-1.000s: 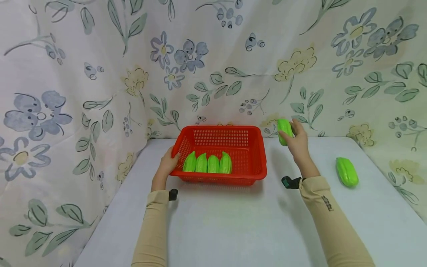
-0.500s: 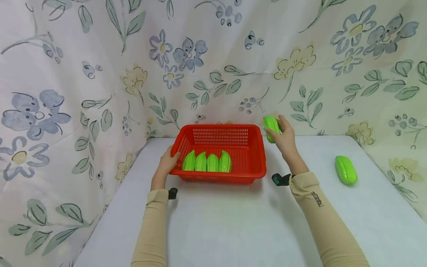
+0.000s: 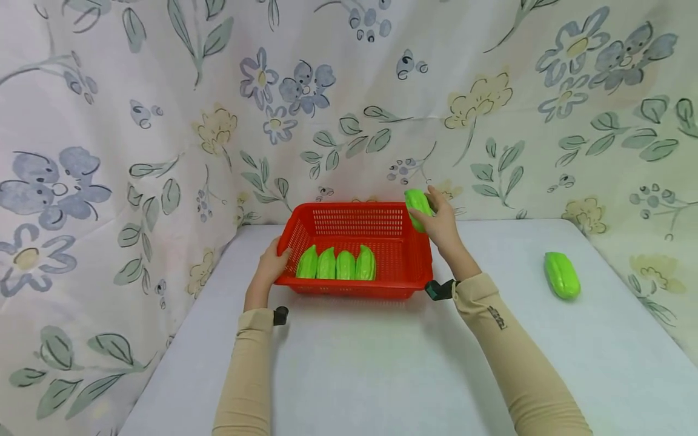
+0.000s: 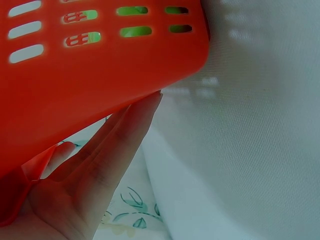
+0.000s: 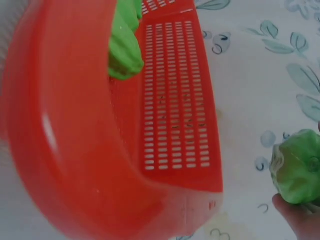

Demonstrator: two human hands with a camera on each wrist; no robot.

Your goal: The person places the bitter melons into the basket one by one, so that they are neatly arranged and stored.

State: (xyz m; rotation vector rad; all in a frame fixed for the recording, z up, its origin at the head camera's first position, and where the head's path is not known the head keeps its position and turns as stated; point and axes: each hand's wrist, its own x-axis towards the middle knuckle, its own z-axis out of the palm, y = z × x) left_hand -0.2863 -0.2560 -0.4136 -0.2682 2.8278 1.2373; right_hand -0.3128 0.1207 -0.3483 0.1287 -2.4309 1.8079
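Observation:
My left hand [image 3: 271, 263] grips the left rim of a red plastic basket [image 3: 349, 284]. The left wrist view has its thumb by the rim and its fingers [image 4: 122, 137] stretched along the wall's outside. A bright green, ridged, oblong vegetable-like piece [image 3: 417, 209] is pinched between thumb and fingers of my right hand [image 3: 444, 227], raised over the basket's back right corner. Several similar green pieces [image 3: 346, 265] stand side by side along the basket's front left. In the right wrist view the held piece [image 5: 297, 167] shows end-on at the right edge.
Another green piece [image 3: 562, 275] lies alone on the white table [image 3: 360, 363], to the right. Behind and to the left hangs a floral curtain [image 3: 349, 91]. The basket stands close to the curtain at the table's back. Its right half shows the bare perforated floor [image 3: 389, 257].
My right hand has carried its green piece leftward, from right of the basket to above its back right corner. My left hand has stayed on the rim.

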